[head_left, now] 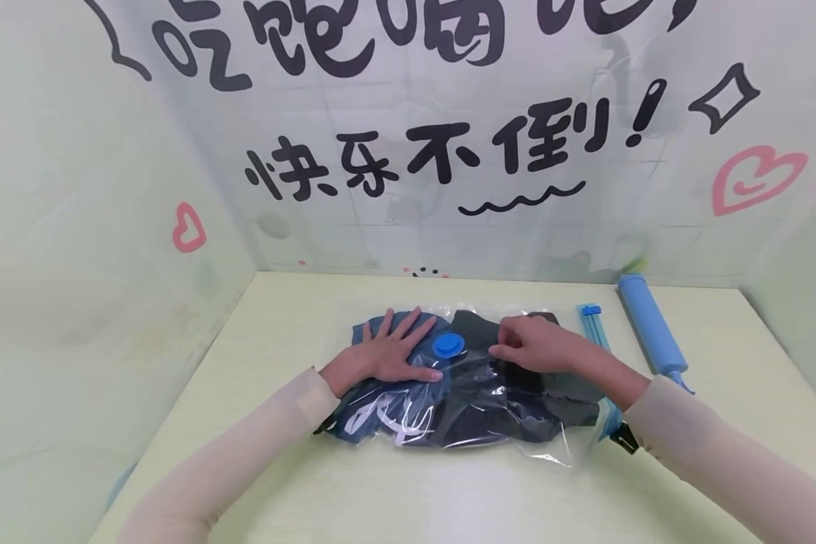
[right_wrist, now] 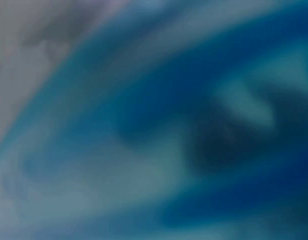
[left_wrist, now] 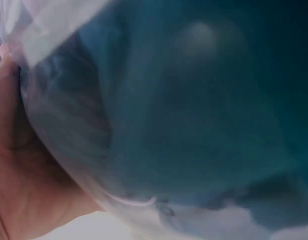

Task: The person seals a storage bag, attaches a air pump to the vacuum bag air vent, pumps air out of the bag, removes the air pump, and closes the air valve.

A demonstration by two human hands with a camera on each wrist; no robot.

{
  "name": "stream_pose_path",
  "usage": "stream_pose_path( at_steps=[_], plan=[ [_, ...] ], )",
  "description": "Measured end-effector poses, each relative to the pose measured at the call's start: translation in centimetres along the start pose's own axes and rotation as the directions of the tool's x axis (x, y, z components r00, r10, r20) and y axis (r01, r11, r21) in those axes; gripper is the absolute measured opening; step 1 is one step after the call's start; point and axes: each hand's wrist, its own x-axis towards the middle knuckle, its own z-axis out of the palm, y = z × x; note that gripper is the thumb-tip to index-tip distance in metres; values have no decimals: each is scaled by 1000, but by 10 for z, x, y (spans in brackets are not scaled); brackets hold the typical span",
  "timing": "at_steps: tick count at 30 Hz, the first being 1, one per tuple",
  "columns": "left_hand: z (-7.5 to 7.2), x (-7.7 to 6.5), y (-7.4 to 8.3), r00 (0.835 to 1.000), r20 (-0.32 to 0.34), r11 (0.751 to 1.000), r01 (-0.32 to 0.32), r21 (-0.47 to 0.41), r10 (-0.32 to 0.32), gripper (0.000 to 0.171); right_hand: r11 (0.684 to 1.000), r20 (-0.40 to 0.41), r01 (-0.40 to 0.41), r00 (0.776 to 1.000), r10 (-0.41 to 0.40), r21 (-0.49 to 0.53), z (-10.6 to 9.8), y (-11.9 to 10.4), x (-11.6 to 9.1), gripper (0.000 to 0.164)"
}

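Observation:
A clear plastic vacuum storage bag [head_left: 551, 446] with dark folded clothes lies flat on the table, a round blue valve [head_left: 448, 345] near its middle. My left hand [head_left: 391, 355] rests on its left half, fingers spread over the blue garment [head_left: 408, 412]. Over the right half, by the black garment [head_left: 476, 408], is my right hand [head_left: 533, 344] with bent fingers; whether they pinch the plastic is hidden. In the left wrist view, part of my left hand [left_wrist: 24, 175] lies against the clear film over dark teal cloth [left_wrist: 193, 110]. Blurred blue bands fill the right wrist view.
A blue hand pump [head_left: 653, 321] lies at the right back of the table [head_left: 258, 363]. Between it and the bag is a blue strip with a slider [head_left: 591, 310], partly under my right forearm. A printed sheet [head_left: 408, 227] stands behind, with pale side walls.

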Motion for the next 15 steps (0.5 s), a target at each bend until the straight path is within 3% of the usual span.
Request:
stream_pose_path(
  at_steps=[5,10,13,15],
  plan=[
    [-4,10,0,1000,7,1000,4,31,-4,102,999,174,9,985,-2,-36,-18,-13,0,16],
    [-9,20,-1,999,33,999,21,33,-22,103,999,363,-12,931,26,-42,-42,-19,-1,17],
    [-8,31,-4,997,62,999,40,23,-41,104,999,428,-43,903,38,2,-57,-20,-1,17],
    [-6,38,-6,995,78,998,54,23,-56,105,998,443,-62,895,43,28,-67,-19,0,18]
  ],
)
